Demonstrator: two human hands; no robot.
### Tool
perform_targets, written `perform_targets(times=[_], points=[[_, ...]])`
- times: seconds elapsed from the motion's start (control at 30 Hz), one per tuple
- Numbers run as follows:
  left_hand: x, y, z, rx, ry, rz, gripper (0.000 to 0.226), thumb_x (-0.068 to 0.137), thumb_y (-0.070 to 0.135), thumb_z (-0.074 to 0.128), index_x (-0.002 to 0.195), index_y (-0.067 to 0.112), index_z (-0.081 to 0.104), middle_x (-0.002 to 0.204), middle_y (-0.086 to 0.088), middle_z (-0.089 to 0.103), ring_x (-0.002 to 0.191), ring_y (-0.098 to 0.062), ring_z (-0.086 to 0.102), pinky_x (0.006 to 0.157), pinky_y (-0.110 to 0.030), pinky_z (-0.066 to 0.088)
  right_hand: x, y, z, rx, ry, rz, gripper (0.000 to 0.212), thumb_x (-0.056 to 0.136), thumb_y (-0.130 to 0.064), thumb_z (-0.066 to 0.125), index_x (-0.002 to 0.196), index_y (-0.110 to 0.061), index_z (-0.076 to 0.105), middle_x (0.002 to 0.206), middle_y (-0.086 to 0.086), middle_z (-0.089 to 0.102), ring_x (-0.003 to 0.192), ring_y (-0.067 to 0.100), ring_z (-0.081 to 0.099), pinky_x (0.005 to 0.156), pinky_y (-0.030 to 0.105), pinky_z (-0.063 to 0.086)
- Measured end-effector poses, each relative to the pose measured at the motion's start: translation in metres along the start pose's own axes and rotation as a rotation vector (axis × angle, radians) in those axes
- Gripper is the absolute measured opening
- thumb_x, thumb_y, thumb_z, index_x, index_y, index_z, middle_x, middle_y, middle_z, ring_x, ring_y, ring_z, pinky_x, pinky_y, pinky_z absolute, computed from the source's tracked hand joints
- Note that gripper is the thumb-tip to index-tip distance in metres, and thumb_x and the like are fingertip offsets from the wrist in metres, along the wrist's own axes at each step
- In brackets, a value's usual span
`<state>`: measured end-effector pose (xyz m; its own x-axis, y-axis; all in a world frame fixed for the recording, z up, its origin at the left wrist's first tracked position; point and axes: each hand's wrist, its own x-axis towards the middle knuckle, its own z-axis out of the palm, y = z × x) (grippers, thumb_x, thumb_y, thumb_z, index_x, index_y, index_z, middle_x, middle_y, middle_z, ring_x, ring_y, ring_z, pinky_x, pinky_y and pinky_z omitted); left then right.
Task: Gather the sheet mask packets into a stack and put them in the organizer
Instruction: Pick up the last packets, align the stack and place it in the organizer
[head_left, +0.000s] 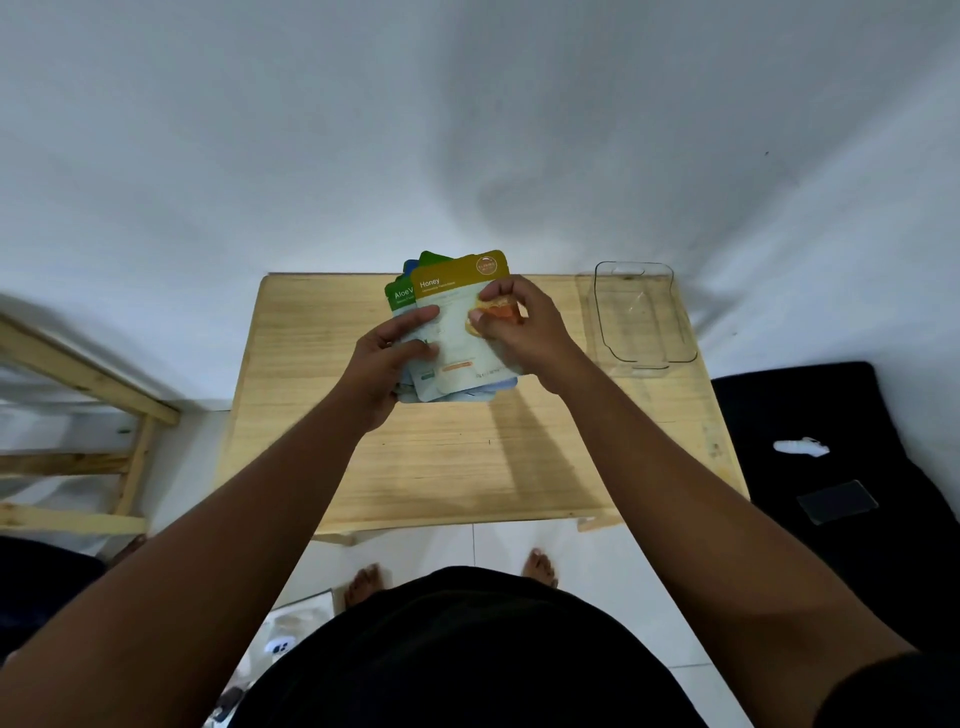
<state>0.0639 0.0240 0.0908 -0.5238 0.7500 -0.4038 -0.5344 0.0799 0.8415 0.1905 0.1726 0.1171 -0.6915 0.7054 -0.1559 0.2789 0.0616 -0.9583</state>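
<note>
One pale wooden table (467, 457) is seen from above, its near edge partly covered by the person's dark-clothed torso. To its right a black mat (810, 410) is cut off by the picture's edge, and to its left a wooden frame (78, 384) is only partly shown. At the table's far right corner a clear organizer (644, 327) is set flat. Its walls are hard to make out against the wood, and only a dark rim line is plainly traced.

The stack of sheet mask packets (467, 374) is held over the far middle of the table, loosely fanned and well apart from the organizer. Its packets cannot be counted, since most are covered by the top one. The stack's left edge is gripped by the left hand (382, 364), with the thumb laid on the front and the fingers hidden behind. The Honey packet (447, 317), on top, is pinched near its right edge by the curled fingers of the right hand (524, 327), by which its picture is masked. Behind it an Aloe packet (399, 297) is glimpsed, its label cut short.

On the mat a white scrap (800, 447) and a dark rectangle (836, 501), possibly clear plastic, cannot be identified.
</note>
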Motion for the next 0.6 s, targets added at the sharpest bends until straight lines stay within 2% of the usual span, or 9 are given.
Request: perform_targets(times=[0.1,0.23,0.27,0.33,0.4,0.5,0.6], points=[[0.003,0.001,0.001,0.026,-0.029,0.014,0.040,0.085,-0.010,0.061,0.108,0.020,0.076,0.115,0.005,0.071,0.106,-0.024,0.065,0.071,-0.034,0.060,-0.001,0.001,-0.001,0.027,-0.093,0.062,0.020,0.089,-0.015,0.073,0.097,-0.031,0.063,0.121,0.001,0.063,0.110,0.021,0.062,0.089,0.038,0.057],[0.008,0.001,0.001,0.129,-0.081,0.039,0.027,0.089,-0.001,0.068,0.109,0.016,0.076,0.120,0.004,0.069,0.112,-0.022,0.063,0.078,-0.035,0.060,-0.002,0.002,0.001,0.004,-0.034,-0.010,0.030,0.086,-0.010,0.076,0.112,-0.022,0.067,0.114,-0.008,0.063,0.097,0.005,0.061,0.074,0.015,0.054],[0.011,0.001,-0.001,0.178,-0.094,0.067,0.024,0.088,0.000,0.070,0.106,0.015,0.076,0.120,0.003,0.068,0.112,-0.021,0.063,0.079,-0.033,0.060,-0.001,0.003,0.000,0.024,-0.024,-0.029,0.035,0.084,-0.009,0.078,0.115,-0.021,0.067,0.115,-0.009,0.064,0.096,0.002,0.061,0.074,0.014,0.054],[0.016,0.003,-0.009,0.298,-0.121,0.138,0.020,0.086,0.001,0.074,0.102,0.013,0.075,0.118,0.003,0.068,0.113,-0.017,0.064,0.082,-0.031,0.060,0.000,0.007,0.000,0.072,-0.036,-0.022,0.040,0.079,-0.007,0.082,0.114,-0.022,0.069,0.116,-0.007,0.065,0.098,0.005,0.063,0.079,0.019,0.057],[0.021,0.006,-0.016,0.404,-0.133,0.193,0.019,0.083,0.002,0.077,0.098,0.012,0.075,0.112,0.006,0.072,0.110,-0.012,0.065,0.084,-0.033,0.061,0.002,0.010,0.000,0.154,-0.061,0.035,0.038,0.075,0.000,0.084,0.103,-0.022,0.071,0.112,-0.002,0.069,0.097,0.012,0.066,0.081,0.028,0.060],[0.029,0.004,-0.020,0.580,-0.073,0.277,0.017,0.075,-0.003,0.083,0.082,0.011,0.076,0.082,0.013,0.077,0.087,-0.001,0.069,0.080,-0.026,0.059,0.010,0.015,0.000,0.230,-0.060,0.070,0.034,0.068,0.015,0.082,0.078,-0.016,0.070,0.088,0.004,0.070,0.084,0.018,0.068,0.079,0.034,0.060],[0.039,-0.006,-0.020,0.706,0.028,0.325,0.019,0.070,-0.005,0.085,0.065,0.010,0.075,0.062,0.015,0.073,0.073,-0.002,0.069,0.080,-0.027,0.056,0.019,0.026,0.002,0.174,-0.030,0.040,0.045,0.063,0.020,0.082,0.053,-0.021,0.065,0.070,0.009,0.065,0.076,0.026,0.066,0.077,0.038,0.060]])
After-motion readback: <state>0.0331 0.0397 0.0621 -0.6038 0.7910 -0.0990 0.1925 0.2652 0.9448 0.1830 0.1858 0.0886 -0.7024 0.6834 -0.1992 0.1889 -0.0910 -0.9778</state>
